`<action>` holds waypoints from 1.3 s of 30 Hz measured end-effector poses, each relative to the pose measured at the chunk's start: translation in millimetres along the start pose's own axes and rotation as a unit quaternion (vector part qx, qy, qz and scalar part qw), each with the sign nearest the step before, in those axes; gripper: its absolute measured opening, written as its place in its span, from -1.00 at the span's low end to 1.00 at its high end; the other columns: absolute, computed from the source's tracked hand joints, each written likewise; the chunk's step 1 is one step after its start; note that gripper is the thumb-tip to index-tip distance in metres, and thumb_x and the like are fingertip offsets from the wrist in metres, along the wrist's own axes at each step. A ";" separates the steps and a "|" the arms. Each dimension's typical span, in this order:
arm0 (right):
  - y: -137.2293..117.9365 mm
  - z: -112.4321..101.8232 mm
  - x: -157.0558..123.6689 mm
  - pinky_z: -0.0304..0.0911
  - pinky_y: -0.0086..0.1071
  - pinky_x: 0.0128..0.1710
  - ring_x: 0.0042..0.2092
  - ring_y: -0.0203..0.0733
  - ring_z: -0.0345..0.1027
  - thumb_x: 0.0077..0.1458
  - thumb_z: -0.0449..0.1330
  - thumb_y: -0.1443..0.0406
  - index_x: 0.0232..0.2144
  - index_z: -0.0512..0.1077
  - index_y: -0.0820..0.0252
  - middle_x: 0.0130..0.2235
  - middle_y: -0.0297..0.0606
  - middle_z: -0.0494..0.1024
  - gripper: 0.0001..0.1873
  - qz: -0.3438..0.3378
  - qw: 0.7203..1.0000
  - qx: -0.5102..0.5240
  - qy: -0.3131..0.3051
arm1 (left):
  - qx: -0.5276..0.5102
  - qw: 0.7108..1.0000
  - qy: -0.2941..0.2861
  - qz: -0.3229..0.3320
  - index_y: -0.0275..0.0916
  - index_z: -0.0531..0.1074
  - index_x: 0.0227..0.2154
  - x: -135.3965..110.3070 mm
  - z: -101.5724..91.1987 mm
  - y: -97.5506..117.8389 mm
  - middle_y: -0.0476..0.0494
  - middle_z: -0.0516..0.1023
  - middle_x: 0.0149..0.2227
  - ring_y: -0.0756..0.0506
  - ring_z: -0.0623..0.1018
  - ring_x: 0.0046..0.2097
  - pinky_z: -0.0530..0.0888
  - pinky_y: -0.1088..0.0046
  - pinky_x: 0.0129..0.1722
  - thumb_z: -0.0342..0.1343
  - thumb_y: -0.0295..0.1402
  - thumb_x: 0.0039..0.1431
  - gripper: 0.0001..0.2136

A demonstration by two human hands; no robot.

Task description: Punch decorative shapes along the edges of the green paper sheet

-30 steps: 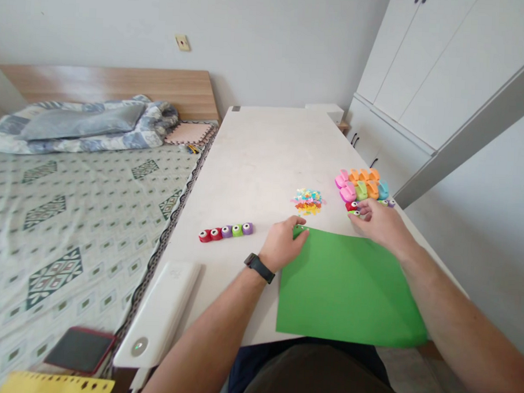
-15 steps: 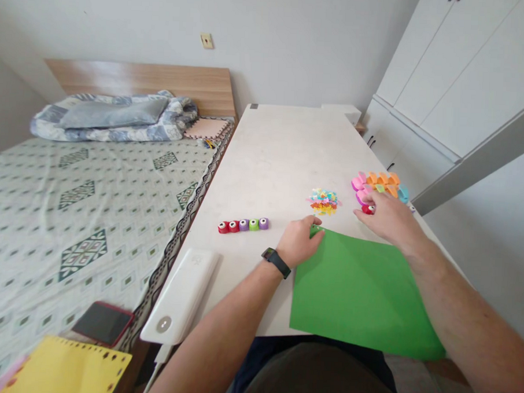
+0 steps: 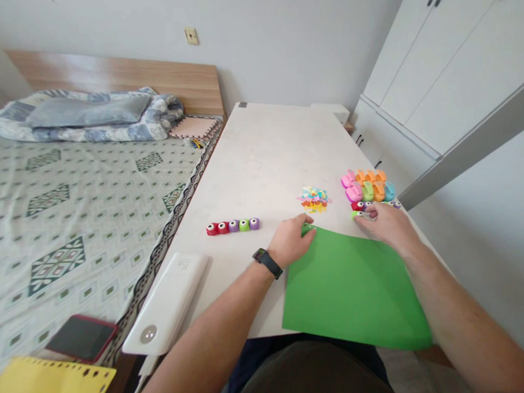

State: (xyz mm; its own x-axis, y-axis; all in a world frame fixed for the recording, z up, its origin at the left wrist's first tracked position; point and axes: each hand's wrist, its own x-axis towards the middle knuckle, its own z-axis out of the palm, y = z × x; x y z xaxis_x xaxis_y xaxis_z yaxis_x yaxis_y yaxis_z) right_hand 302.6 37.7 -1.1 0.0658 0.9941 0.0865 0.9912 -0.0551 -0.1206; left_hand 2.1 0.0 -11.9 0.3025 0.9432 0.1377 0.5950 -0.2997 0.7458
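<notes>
A sheet of green paper (image 3: 353, 287) lies at the table's near edge and hangs a little over it. My left hand (image 3: 289, 241), with a black band on its wrist, has thumb and forefinger closed about the sheet's upper left corner, where small punched holes show. My right hand (image 3: 384, 225) grips a small green craft punch (image 3: 357, 214) beyond the sheet's upper right side. Right behind it is a row of small punches, with a red punch (image 3: 357, 206) at its left end, partly hidden by my fingers. Larger pink punches (image 3: 354, 192), orange, green and blue ones stand behind that row.
A pile of paper cutouts (image 3: 314, 200) lies beyond my left hand. Several small punches (image 3: 233, 225) form a row on the left. Nearer me is a white power bank (image 3: 168, 302) with a cable. A phone (image 3: 82, 337) and punched yellow paper (image 3: 58, 377) lie at lower left, beside the bed.
My right hand has moved slightly nearer me and now holds the green punch, uncovering the larger punches. My left hand stays at the paper's corner. The view has shifted a little right.
</notes>
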 end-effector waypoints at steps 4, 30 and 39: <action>-5.4 0.7 0.7 0.16 -0.28 -0.37 -0.25 -0.03 0.48 0.11 0.17 0.00 -0.26 0.55 0.10 -0.25 -0.17 0.65 -0.64 -0.003 1.000 0.002 0.002 | 0.004 1.000 -0.003 -0.009 -0.22 0.52 -0.03 0.1 -0.9 -0.2 -0.17 0.67 -0.08 -0.18 0.64 -0.07 0.51 0.30 -0.01 0.13 -0.30 0.28 -0.75; -54.9 -34.9 -8.4 0.32 -0.23 -0.26 -0.25 -0.05 0.51 0.12 0.24 0.02 -0.11 0.53 0.16 -0.22 -0.14 0.64 -0.59 -0.089 0.990 0.096 0.041 | 0.006 1.000 -0.007 -0.004 -0.21 0.51 -0.02 -0.7 0.0 -0.6 -0.18 0.67 -0.07 -0.18 0.64 -0.06 0.51 0.30 0.01 0.12 -0.29 0.28 -0.74; -211.8 -48.6 8.7 0.30 -0.30 -0.22 -0.19 -0.09 0.48 0.12 0.28 0.13 -0.08 0.55 0.24 -0.12 -0.10 0.63 -0.61 -0.342 0.924 0.159 -0.060 | 0.041 0.999 0.022 0.003 -0.33 0.39 0.18 -0.6 6.0 -3.7 -0.38 0.50 0.17 -0.32 0.49 0.20 0.43 0.15 0.20 0.16 -0.29 0.23 -0.52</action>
State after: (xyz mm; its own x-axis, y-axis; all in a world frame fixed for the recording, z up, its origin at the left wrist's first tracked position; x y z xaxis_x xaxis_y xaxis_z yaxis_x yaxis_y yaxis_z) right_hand 98.8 53.4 73.2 -0.5968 0.7898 0.1414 0.7104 0.6021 -0.3646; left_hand 4.1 -0.4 -18.6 0.2736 0.9462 0.1725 0.6528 -0.3144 0.6892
